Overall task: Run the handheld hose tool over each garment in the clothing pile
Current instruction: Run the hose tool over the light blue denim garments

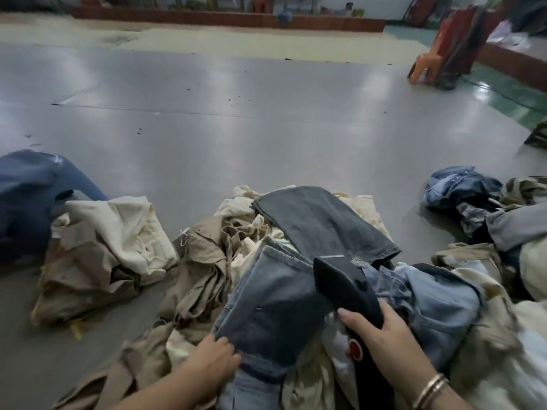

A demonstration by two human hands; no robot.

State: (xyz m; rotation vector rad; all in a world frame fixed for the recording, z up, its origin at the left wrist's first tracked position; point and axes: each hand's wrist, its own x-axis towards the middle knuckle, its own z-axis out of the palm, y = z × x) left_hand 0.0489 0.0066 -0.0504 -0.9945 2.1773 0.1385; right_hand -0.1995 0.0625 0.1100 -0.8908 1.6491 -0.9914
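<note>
Here, right hand [381, 335] nearest, fingers wrapped round black handheld hose tool [346, 288], flat head aimed forward-left. Left hand [213, 358] pinching edge of grey-blue denim trousers [272, 306] atop pile on floor. Trouser leg's long axis runs away from body; tool head sits just over its far right edge. Beyond, dark grey jeans leg [319, 223], untreated by look.
</note>
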